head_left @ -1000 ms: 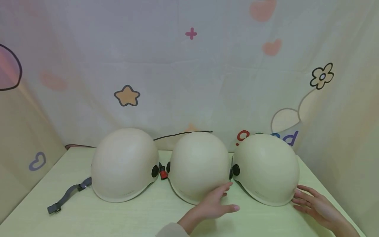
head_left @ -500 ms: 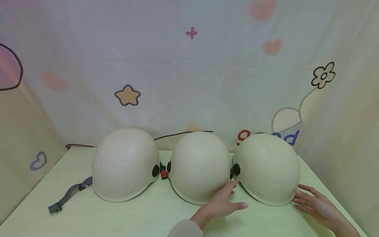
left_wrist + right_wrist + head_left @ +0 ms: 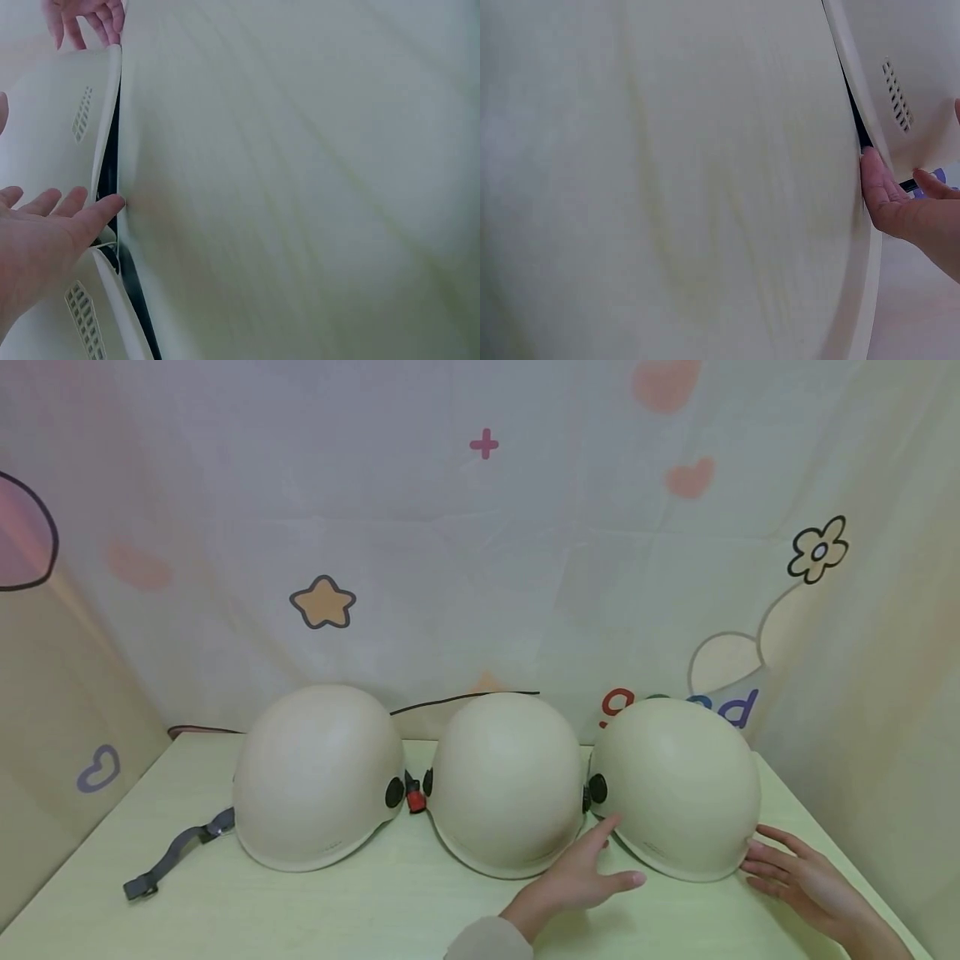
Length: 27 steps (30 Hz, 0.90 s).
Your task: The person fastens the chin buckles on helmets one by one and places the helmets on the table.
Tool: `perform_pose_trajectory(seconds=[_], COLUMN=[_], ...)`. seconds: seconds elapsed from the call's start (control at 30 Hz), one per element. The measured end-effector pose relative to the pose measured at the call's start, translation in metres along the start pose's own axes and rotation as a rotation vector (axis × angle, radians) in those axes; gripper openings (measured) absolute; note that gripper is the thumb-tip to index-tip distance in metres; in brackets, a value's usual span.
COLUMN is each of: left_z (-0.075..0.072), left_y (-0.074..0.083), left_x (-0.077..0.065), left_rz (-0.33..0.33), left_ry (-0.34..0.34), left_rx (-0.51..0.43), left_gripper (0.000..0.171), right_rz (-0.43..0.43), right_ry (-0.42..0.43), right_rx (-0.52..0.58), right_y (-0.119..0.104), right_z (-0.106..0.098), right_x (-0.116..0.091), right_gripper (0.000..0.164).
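Three cream helmets stand in a row on the table, domes up. My left hand (image 3: 581, 868) is in front of the gap between the middle helmet (image 3: 506, 777) and the right helmet (image 3: 682, 785), its fingers extended and spread; in the left wrist view the left hand (image 3: 45, 240) holds nothing. At the right helmet's outer lower edge, my right hand (image 3: 806, 885) rests its fingers against the shell. In the right wrist view the fingertips of the right hand (image 3: 900, 202) lie by the rim of the right helmet (image 3: 922, 67).
The left helmet (image 3: 318, 777) has a grey strap (image 3: 176, 852) trailing leftward over the table (image 3: 300, 918). A red and black buckle (image 3: 415, 797) lies between the left and middle helmets. A patterned curtain (image 3: 412, 568) hangs behind and at both sides.
My left hand has slid rightward, from the front of the middle helmet towards the right helmet. The right hand stays at the right helmet's edge, and the helmets have not moved.
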<state>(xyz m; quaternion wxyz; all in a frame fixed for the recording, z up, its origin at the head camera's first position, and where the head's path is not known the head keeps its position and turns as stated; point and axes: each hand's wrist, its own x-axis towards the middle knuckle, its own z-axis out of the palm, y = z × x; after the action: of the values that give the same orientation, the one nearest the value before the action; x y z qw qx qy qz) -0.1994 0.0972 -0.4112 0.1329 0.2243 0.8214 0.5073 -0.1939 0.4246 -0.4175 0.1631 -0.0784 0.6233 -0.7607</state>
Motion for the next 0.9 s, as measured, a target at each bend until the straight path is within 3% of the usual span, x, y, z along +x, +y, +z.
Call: perform_pose_trajectory(seconds=[0.2, 0.4, 0.53, 0.7, 0.9], left_z=[-0.002, -0.003, -0.003, -0.003, -0.003], left_y=[0.005, 0.013, 0.016, 0.013, 0.010], left_x=[0.003, 0.004, 0.003, 0.003, 0.002], left_rz=[-0.003, 0.008, -0.008, 0.009, 0.002], left_ry=[-0.008, -0.052, -0.094, -0.089, -0.085], left_rx=[-0.073, -0.055, -0.060, -0.053, -0.069], left_gripper=[0.075, 0.079, 0.080, 0.081, 0.082], right_rz=[0.020, 0.044, 0.045, 0.027, 0.065], right_ry=[0.039, 0.087, 0.029, -0.059, 0.056], right_rx=[-0.009, -0.053, -0.034, 0.004, -0.071], right_y=[0.000, 0.000, -0.003, -0.004, -0.004], right_z=[0.005, 0.006, 0.004, 0.003, 0.003], right_x=[0.004, 0.001, -0.002, -0.003, -0.004], right_gripper=[0.026, 0.019, 0.019, 0.024, 0.026])
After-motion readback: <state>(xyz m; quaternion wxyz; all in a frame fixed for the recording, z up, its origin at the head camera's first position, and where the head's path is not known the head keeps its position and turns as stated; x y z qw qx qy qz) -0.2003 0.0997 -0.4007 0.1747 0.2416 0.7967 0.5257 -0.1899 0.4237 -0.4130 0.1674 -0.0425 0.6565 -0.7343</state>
